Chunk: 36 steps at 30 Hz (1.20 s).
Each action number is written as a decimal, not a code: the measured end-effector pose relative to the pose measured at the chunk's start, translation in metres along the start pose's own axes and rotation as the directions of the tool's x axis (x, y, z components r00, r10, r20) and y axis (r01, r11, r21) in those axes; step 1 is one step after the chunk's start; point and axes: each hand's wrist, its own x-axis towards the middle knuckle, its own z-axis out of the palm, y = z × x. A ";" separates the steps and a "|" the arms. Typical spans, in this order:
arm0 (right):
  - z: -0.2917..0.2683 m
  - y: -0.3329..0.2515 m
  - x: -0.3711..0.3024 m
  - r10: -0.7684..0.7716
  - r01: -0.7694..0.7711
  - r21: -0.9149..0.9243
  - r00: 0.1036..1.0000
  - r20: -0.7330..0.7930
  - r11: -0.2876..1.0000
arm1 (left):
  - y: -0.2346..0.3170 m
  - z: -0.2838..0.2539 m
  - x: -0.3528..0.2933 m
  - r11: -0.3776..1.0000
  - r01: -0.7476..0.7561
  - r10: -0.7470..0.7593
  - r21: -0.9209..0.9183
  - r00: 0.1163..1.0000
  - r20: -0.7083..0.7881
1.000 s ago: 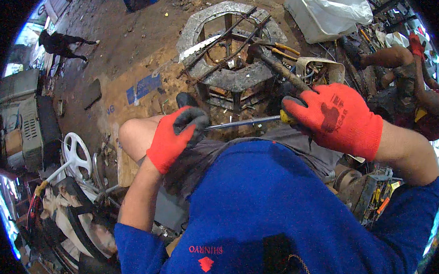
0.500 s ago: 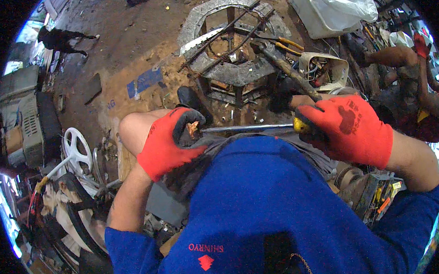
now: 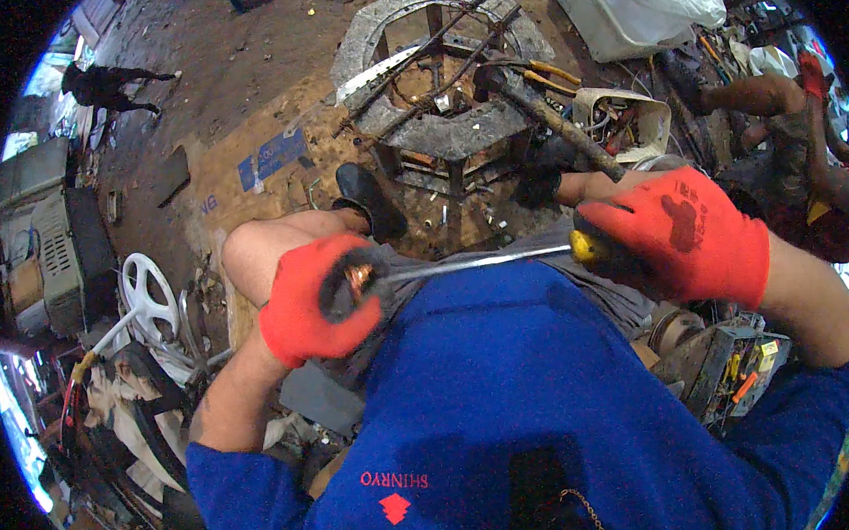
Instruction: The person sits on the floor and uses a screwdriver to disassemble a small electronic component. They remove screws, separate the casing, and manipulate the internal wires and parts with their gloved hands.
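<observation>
My right hand (image 3: 687,237), in a red glove with dark palm, is closed round the yellow handle of a screwdriver (image 3: 487,260). The long metal shaft points left across my lap, in front of my blue shirt. At its far end is a small copper-coloured piece (image 3: 358,280), held between the curled fingers and thumb of my left hand (image 3: 302,305), gloved the same way. Motion smears that hand and the shaft's tip. Whether the tip sits inside the piece or just touches it, I cannot tell.
Before my feet stands a grey octagonal stand (image 3: 446,134) with rusty rods, yellow-handled pliers (image 3: 551,78) and a long-handled tool (image 3: 571,133) on it. To its right are a bin of scraps (image 3: 662,123), a white tub (image 3: 604,25) and another person (image 3: 788,140). A dog (image 3: 113,85) is far left.
My left hand has shifted slightly left and down with the copper-coloured piece, which has turned. The shaft now slopes down toward the left. My right hand has barely moved.
</observation>
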 end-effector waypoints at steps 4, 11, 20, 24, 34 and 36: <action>0.012 -0.005 0.002 0.079 -0.079 -0.012 0.996 -0.039 0.997 | -0.016 0.009 -0.001 0.996 0.077 -0.081 -0.040 0.992 -0.093; 0.015 -0.021 0.001 0.125 -0.139 -0.121 0.985 -0.116 0.983 | 0.007 0.017 0.022 0.972 -0.055 0.137 0.230 0.925 -0.354; 0.037 -0.003 -0.008 0.097 -0.099 -0.042 0.994 -0.054 0.994 | -0.017 0.020 0.018 0.994 -0.037 0.052 0.100 0.987 -0.152; 0.018 0.017 0.003 0.017 -0.017 0.009 1.000 -0.022 1.000 | -0.002 0.008 0.016 0.993 -0.047 0.055 0.112 0.996 -0.068; 0.066 -0.005 0.001 0.124 -0.134 -0.026 0.964 -0.236 0.991 | -0.022 0.014 0.034 0.988 0.041 -0.006 0.146 0.973 -0.230; 0.038 0.015 0.003 0.026 -0.021 0.039 0.992 -0.126 0.999 | -0.016 0.010 0.027 0.977 -0.027 0.054 0.211 0.991 -0.125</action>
